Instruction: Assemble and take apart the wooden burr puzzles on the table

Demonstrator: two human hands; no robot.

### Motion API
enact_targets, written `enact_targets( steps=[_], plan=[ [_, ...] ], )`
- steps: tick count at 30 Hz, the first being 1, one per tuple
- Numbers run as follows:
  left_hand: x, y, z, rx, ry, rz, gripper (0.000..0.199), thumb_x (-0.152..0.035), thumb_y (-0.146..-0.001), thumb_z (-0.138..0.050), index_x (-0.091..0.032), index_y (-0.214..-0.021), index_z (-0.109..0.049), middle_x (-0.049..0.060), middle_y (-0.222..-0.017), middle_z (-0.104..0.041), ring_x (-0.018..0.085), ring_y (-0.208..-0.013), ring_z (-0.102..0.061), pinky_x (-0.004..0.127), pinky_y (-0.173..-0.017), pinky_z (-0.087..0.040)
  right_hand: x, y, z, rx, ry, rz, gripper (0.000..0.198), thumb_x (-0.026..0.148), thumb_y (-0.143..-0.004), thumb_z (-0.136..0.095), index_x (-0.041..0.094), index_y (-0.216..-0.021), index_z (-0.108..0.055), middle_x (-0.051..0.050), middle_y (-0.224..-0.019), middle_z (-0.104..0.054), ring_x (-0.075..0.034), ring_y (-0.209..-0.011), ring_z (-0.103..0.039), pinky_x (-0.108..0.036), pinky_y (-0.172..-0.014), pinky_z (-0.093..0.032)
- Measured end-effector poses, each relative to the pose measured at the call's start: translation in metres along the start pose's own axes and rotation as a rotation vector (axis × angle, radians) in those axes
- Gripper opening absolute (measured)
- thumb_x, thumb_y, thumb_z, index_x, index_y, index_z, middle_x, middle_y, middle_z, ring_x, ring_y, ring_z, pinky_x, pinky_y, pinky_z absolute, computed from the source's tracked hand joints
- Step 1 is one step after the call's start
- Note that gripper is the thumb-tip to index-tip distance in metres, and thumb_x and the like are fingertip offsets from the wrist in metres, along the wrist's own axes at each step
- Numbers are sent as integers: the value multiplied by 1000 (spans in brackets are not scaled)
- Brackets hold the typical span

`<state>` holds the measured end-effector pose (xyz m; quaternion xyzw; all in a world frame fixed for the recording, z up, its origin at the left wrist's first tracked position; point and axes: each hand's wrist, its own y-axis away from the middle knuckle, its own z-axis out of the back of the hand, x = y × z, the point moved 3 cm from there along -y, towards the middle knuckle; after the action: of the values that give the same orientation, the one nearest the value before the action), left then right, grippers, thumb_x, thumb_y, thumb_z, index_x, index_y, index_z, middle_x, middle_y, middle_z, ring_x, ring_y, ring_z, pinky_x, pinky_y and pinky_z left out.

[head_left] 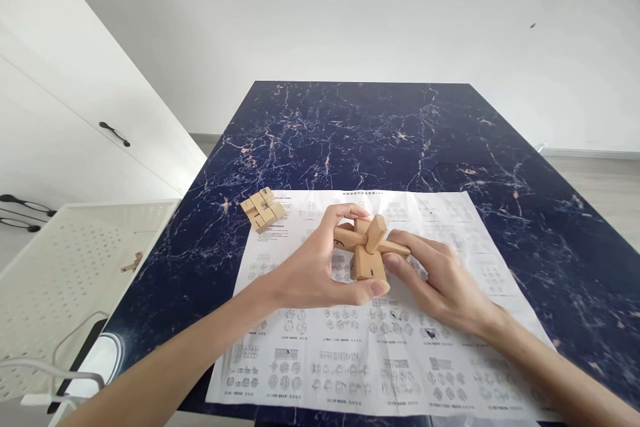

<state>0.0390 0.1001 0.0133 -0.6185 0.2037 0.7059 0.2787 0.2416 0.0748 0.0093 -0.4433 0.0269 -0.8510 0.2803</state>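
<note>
The left hand is holding a wooden puzzle near the middle of the sheet; its grip is closing around the piece, with the fingers curling over the far left side and the thumb reaching along the near lower edge. The right hand is pinching the puzzle's right-hand bar, its grip closing on it with a finger lying above and the thumb pressing from below. The puzzle is showing several bars crossing one another, one of them pointing up at a tilt, and dark marks are showing on the left and near bars. Whether it is touching the paper underneath is not clear.

A second wooden block is lying past the left hand, overlapping the sheet's far left corner. The sheet is spreading over the near part of the dark blue veined table, wrinkling a little and showing rows of small drawings and print. To the left, a small wooden piece is lying on a white perforated surface, and a pale cable is running nearby.
</note>
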Motion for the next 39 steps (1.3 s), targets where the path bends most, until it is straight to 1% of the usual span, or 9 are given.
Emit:
enact_targets(
  steps=[2,6,9,13,23,29,34,36,39],
  plan=[
    [-1,-2,0,-15,-63,-70,76,-38,-84,-87,-35,-142,-37,10,-137,-53,31,-124,-65,49,-98,-60,-2,-1,2,-25,-36,-21,21,35,-114,-46,23,-103,-58,-4,-95,-65,-19,-78,-60,-34,-69,-48],
    [-2,-4,-2,-6,-260,-253,77,-41,-84,-88,-32,-140,-37,11,-139,-46,29,-118,-64,48,-95,-64,0,-3,9,-230,14,56,22,42,-110,-50,22,-113,-57,-10,-110,-61,-26,-99,-59,-42,-85,-50],
    [2,-4,-4,9,-461,-293,76,-43,-87,-84,-31,-144,-34,14,-141,-44,27,-109,-66,46,-85,-66,5,-4,5,-209,97,112,17,32,-109,-54,23,-95,-55,-4,-91,-59,-22,-84,-55,-38,-75,-46],
    [6,-3,-5,29,-673,-307,74,-42,-91,-81,-27,-146,-33,16,-142,-46,26,-99,-69,43,-75,-66,9,-3,-2,-171,143,93,31,20,-106,-55,24,-78,-41,3,-70,-48,-15,-63,-43,-32,-60,-36],
    [-3,-4,-4,8,-828,-351,63,-37,-96,-75,-22,-144,-37,19,-142,-51,36,-121,-68,50,-91,-67,13,-2,-2,-288,142,64,35,18,-105,-54,24,-74,-38,4,-63,-43,-12,-56,-39,-29,-53,-32],
    [-1,-1,-4,23,-917,-386,62,-36,-99,-69,-22,-147,-32,21,-144,-51,37,-120,-68,52,-89,-67,10,-1,-9,-193,121,18,36,20,-105,-50,25,-73,-35,5,-62,-43,-11,-53,-38,-28,-50,-32],
    [0,0,-4,11,-793,-420,58,-28,-99,-68,-27,-147,-34,20,-147,-51,37,-124,-67,57,-96,-64,6,-1,-11,-89,102,-5,31,20,-107,-46,24,-77,-41,2,-66,-50,-13,-56,-44,-31,-53,-37],
    [-1,-1,-1,-17,-636,-410,73,-34,-94,-78,-30,-150,-32,19,-152,-46,36,-131,-61,57,-102,-61,7,-2,-9,-100,99,16,28,21,-109,-44,24,-81,-45,1,-69,-51,-15,-58,-46,-32,-54,-39],
    [-3,-2,7,-107,-398,-327,109,-50,-71,-97,-32,-156,-29,18,-159,-38,42,-150,-43,64,-118,-48,9,-4,-4,-121,74,69,25,19,-110,-42,25,-86,-48,0,-72,-51,-17,-61,-47,-34,-56,-41]
  ],
)
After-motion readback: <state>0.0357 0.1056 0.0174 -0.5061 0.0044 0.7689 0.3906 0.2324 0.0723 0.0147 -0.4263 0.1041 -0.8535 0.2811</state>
